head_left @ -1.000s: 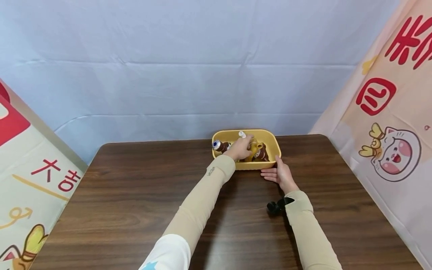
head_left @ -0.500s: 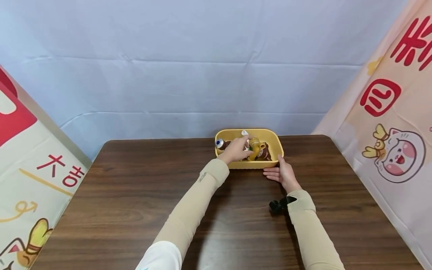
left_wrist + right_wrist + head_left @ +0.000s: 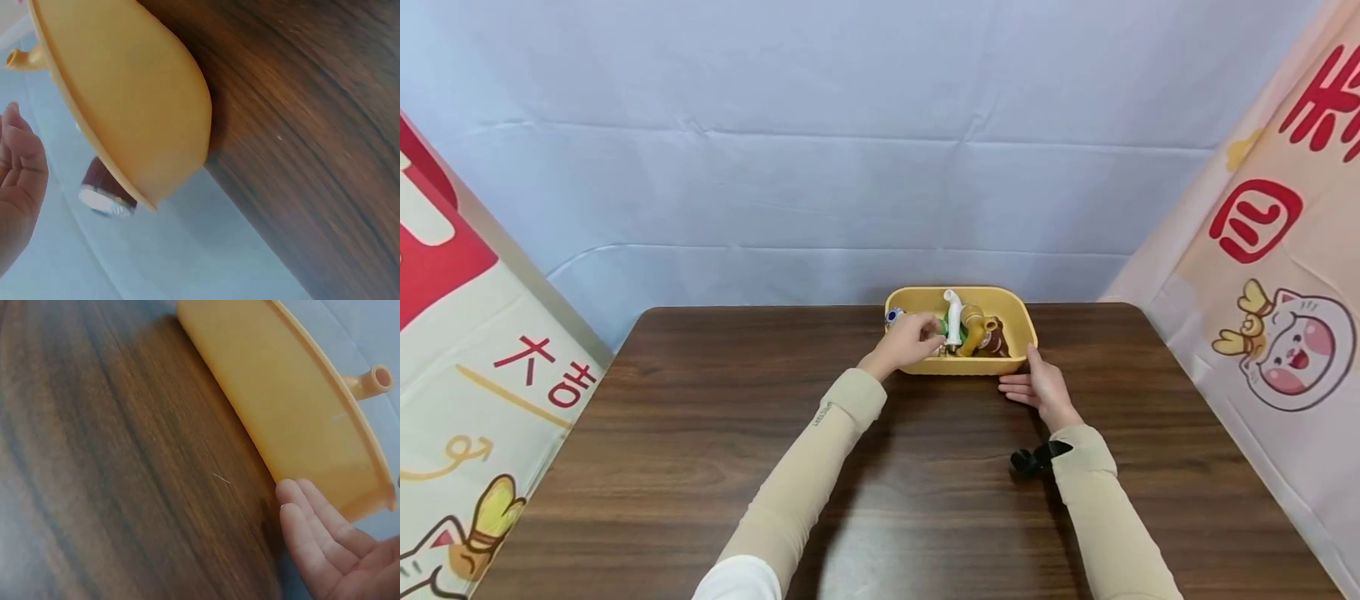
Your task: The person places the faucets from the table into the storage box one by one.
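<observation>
A yellow plastic basket (image 3: 1017, 329) sits at the far edge of the table. Inside it are a white bent tube-like piece (image 3: 954, 320), a mustard-yellow curved piece with a round opening (image 3: 974, 329), brown items (image 3: 994, 340) and a bit of green. A brown piece with a silvery end (image 3: 103, 194) leans out past the rim at the left. My left hand (image 3: 910, 340) hovers over the basket's left part, fingers loosely bent, with nothing seen in it. My right hand (image 3: 1047, 385) is at the front right corner, its straight fingers (image 3: 312, 519) touching the outer wall, thumb by the rim.
The brown wood-grain table (image 3: 715, 450) stretches in front of the basket. Behind stands a pale blue cloth backdrop (image 3: 820, 183). Printed cloths flank the table at left (image 3: 527, 375) and right (image 3: 1247, 333). A black strap-like device (image 3: 1037, 458) is at my right wrist.
My left hand has drawn back to the left from the middle of the basket, away from the white piece, which now shows more fully. The right hand stays at the corner. The view has shifted slightly.
</observation>
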The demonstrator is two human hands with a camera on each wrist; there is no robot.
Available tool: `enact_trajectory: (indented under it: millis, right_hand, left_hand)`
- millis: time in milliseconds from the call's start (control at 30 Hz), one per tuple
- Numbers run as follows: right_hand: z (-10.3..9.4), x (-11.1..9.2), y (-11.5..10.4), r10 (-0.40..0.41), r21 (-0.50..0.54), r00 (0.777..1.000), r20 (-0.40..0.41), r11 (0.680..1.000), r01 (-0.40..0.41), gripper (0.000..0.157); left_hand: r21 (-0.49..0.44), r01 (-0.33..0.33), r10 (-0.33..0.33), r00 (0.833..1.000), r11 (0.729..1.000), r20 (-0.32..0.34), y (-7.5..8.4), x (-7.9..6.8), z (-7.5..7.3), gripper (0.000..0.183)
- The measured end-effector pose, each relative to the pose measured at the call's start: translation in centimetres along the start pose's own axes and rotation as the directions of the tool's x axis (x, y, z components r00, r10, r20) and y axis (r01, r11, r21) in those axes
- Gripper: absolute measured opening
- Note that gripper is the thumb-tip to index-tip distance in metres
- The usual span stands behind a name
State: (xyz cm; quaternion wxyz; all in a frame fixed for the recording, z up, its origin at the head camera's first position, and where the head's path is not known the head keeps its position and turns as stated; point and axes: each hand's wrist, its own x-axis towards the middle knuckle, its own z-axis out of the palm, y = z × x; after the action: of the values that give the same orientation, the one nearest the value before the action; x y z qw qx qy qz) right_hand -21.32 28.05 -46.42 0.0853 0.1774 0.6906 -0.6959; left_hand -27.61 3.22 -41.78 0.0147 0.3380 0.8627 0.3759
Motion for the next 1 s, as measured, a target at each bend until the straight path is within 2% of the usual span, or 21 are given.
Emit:
enact_trajectory:
  millis: [133,300,433,533,700,867,1000]
  right_hand:
    - [-0.2,-0.3,-0.1,-0.005,-0.039,1.0,-0.004,0.999,0.005,0.073]
    - [-0.1,-0.7,-0.2,-0.022,-0.079,1.0,0.007,0.997,0.022,0.054]
    - [0.4,-1.4,-0.4,-0.083,-0.178,0.996,0.027,0.98,0.087,0.045]
    - [1.0,-2.0,-0.6,-0.157,-0.259,0.987,0.031,0.953,0.16,0.039]
    - [2.3,-2.7,-1.2,-0.297,-0.398,0.954,0.037,0.871,0.286,0.024]
    - [3.4,-3.3,-1.7,-0.417,-0.526,0.907,0.058,0.759,0.382,0.02]
    - [3.9,-3.8,-1.9,-0.491,-0.633,0.868,0.075,0.649,0.422,0.021]
  left_hand:
    - [-0.021,-0.009,0.008,0.999,1.0,-0.049,-0.4,-1.2,-0.4,0.009]
    - [0.077,-0.062,0.068,0.995,0.995,-0.079,-0.9,-2.6,-0.5,0.012]
    - [0.135,-0.083,0.099,0.989,0.987,-0.114,-1.2,-3.9,-0.4,0.012]
    - [0.15,-0.075,0.098,0.984,0.986,-0.151,-1.4,-4.9,-0.5,0.011]
    - [0.181,-0.031,0.071,0.974,0.983,-0.215,-1.5,-6.3,-1.1,0.011]
    - [0.205,0.008,0.046,0.964,0.979,-0.26,-1.5,-7.8,-1.7,0.013]
    - [0.244,0.009,0.061,0.959,0.97,-0.278,-1.4,-8.9,-2.1,0.012]
